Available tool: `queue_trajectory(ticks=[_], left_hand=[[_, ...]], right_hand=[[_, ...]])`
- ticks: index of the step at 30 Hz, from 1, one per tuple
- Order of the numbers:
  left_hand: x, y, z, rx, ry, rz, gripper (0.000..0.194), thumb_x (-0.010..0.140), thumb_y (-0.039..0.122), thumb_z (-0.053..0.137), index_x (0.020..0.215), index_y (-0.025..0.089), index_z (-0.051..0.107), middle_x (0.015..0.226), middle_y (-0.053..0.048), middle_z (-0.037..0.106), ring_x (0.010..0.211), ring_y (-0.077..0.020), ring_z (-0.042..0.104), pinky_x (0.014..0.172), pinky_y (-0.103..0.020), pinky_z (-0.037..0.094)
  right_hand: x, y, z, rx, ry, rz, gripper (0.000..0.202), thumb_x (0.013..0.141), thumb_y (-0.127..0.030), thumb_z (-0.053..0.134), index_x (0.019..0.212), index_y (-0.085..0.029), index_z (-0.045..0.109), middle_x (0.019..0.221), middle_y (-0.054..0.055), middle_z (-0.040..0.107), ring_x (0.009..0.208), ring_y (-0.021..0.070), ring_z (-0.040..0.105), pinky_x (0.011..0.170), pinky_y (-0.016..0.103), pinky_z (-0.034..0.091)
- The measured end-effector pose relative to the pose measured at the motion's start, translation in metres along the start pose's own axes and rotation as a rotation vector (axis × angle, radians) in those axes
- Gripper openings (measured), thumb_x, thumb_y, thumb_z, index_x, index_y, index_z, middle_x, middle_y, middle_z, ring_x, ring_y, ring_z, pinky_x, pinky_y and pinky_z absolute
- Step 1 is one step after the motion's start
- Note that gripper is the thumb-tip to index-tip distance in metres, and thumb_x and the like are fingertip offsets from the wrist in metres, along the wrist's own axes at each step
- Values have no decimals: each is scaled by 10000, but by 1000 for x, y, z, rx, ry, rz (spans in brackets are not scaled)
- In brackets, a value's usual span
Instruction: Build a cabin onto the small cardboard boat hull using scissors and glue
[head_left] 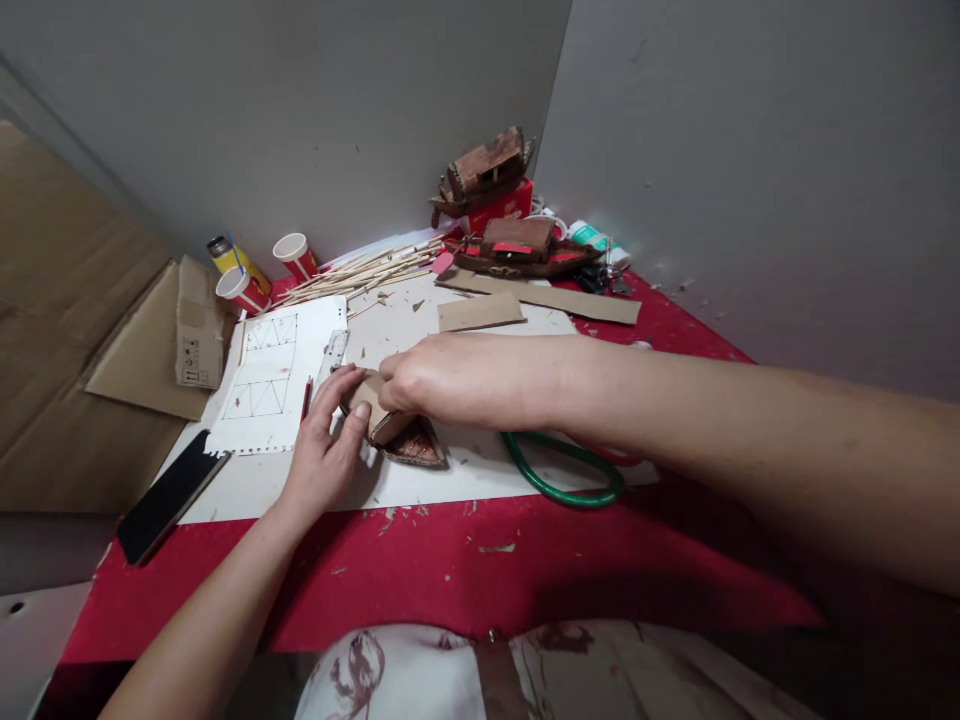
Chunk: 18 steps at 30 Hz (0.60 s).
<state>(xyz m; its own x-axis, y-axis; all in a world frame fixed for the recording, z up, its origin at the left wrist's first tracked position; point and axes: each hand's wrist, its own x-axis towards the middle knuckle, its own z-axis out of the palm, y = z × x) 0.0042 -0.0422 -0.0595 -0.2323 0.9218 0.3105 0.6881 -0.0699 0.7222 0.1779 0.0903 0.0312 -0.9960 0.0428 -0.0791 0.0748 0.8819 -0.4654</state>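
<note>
On the white sheet (480, 470) over the red-covered bench (420, 580): small boat model (414, 440), pointed end toward the wearer and slightly right, with a bent cardboard piece (386, 425) over its middle. Left hand (334, 425): fingers curled partly open, gripping the cardboard piece from its left side, thumb on its near face. Right hand (411, 378): fingers bent and nearly closed at the right edge of the cardboard piece; fingertips hidden, so cannot tell whether they pinch it. Left of the hands: red pencil (306, 399), drawing (259, 385) with zigzag-filled rectangles, black phone (169, 500) lying partly on the white sheet. Beyond the hands: cardboard strip (555, 297), shorter cardboard rectangle (481, 313), pile of thin sticks (367, 270). Far side: two brown boat models, the upper one (487, 170) on a red box (506, 205), the lower one (521, 245) in front. Green loop (559, 495) below the right forearm. Scraps scattered on sheet and bench.
</note>
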Motion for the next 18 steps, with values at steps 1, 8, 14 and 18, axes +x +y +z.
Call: queue_trajectory(ticks=[1,8,14,18], left_hand=[[0,0,0,5,-2,2,373,987,411,536,1318,250,602,1464,-127,575,1401,-276,495,1193,-528,344],[0,0,0,10,2,16,373,989,405,530,1310,233,606,1459,-137,576,1404,-278,490,1192,-523,346],[0,-1,1,12,5,9,375,992,410,527,1314,235,608,1454,-129,579,1409,-277,485,1195,-514,342],[0,-1,1,18,2,22,376,993,406,524,1316,231,604,1457,-134,574,1405,-278,488,1193,-521,342]], right_hand=[[0,-3,-2,23,-37,15,199,845,-126,576,683,-160,687,786,46,700,652,140,560,624,275,375],[1,-8,-2,4,-71,38,175,853,-96,588,741,-147,712,729,28,697,621,124,555,593,251,363],[0,4,5,-25,37,-34,137,855,-95,578,788,-139,688,830,55,696,694,141,553,627,258,361],[4,21,14,17,115,-74,147,859,-70,548,799,-143,661,814,46,662,704,147,523,653,260,373]])
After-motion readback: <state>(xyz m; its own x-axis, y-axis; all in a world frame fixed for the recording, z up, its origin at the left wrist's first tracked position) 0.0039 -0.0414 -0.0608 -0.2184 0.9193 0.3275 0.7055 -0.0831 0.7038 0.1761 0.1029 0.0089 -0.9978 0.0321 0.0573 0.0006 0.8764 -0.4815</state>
